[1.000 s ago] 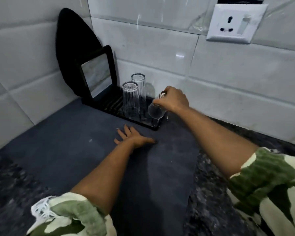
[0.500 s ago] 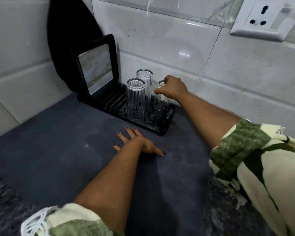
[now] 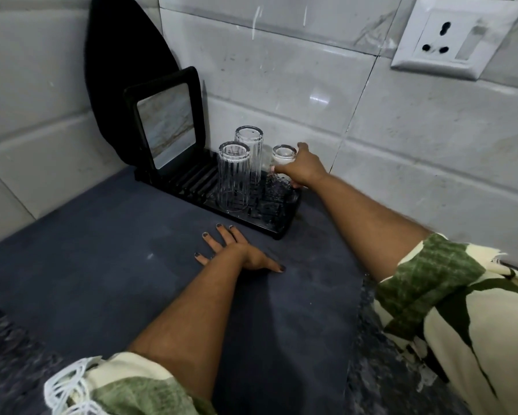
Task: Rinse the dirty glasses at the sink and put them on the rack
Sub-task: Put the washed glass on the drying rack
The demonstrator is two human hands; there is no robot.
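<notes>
1. Black slatted rack (image 3: 269, 218) in the counter corner against the tiled wall, its framed panel (image 3: 166, 127) raised at the left end.
2. Two tall ribbed glasses, front (image 3: 233, 178) and rear (image 3: 250, 151), inverted on the rack and just beside each other.
3. Third glass (image 3: 283, 163), inverted on the rack's right end; the right hand (image 3: 304, 169) wraps its fingers around its side.
4. Left hand (image 3: 238, 250), fingers spread, palm flat on the dark counter mat (image 3: 102, 265) near the rack's front edge.
5. Wall socket (image 3: 458, 35), upper right.
</notes>
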